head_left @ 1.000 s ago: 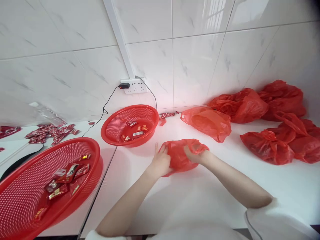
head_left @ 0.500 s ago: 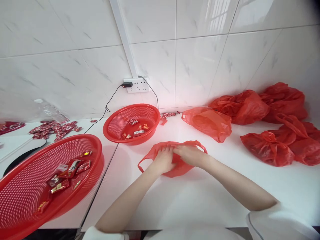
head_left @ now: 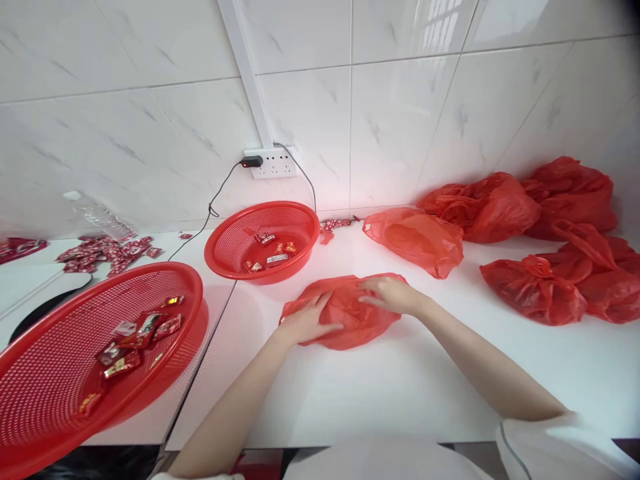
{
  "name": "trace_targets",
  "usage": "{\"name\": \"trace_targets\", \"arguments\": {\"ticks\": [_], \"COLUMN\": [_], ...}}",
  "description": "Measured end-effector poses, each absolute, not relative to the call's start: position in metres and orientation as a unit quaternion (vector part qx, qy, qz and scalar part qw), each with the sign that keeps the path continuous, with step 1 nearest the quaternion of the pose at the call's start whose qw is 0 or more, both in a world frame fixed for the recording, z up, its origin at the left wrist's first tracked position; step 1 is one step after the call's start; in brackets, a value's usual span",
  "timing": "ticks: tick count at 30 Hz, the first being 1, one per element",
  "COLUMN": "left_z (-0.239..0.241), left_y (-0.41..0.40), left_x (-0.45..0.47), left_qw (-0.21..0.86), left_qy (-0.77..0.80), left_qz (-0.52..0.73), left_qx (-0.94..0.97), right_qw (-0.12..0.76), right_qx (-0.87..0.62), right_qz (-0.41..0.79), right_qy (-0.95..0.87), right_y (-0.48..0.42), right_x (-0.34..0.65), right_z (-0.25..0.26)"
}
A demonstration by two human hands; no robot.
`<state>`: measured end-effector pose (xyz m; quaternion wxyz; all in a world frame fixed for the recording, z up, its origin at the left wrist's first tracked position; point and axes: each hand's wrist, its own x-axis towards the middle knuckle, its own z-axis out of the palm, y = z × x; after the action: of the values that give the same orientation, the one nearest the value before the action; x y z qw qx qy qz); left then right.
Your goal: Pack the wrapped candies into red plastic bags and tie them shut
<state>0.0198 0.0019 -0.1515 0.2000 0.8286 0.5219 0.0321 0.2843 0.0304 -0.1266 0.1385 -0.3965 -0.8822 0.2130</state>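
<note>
A thin red plastic bag (head_left: 350,327) lies spread low on the white table in front of me. My left hand (head_left: 306,323) rests on the bag's left side, thumb and fingers spread apart. On its right side, my right hand (head_left: 389,294) touches the plastic, its fingers a little bent and apart. The bag's handles are hard to make out under my hands. Just behind it stands a round red plastic basket (head_left: 235,272) holding several small wrapped packets (head_left: 277,260).
A larger red basket (head_left: 190,273) with foil packets (head_left: 147,330) stands at the left. Small red packets (head_left: 85,255) and a clear bottle (head_left: 103,217) lie behind it. Along the right are an open red bag (head_left: 415,240) and several filled red bags (head_left: 545,293). A cable (head_left: 213,200) runs from a wall socket.
My hands have moved apart from the bag's middle, the left one left and down, the right one slightly right. The bag is spread flatter and its handle loops no longer stand out.
</note>
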Motion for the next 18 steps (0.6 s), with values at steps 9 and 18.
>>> {"name": "trace_targets", "arguments": {"ticks": [9,18], "left_z": [-0.159,-0.152], "left_y": [0.003,0.007], "left_x": [0.012,0.01], "left_qw": [0.301,0.325], "left_qy": [0.535,0.517], "left_qz": [0.083,0.147], "left_qx": [0.785,0.778], "right_qw": [0.133,0.145], "right_qx": [-0.418,-0.446], "right_qz": [0.194,0.248], "right_qy": [-0.877,-0.848], "right_y": [0.043,0.042], "right_x": [0.274,0.278], "right_z": [-0.172,-0.175]}}
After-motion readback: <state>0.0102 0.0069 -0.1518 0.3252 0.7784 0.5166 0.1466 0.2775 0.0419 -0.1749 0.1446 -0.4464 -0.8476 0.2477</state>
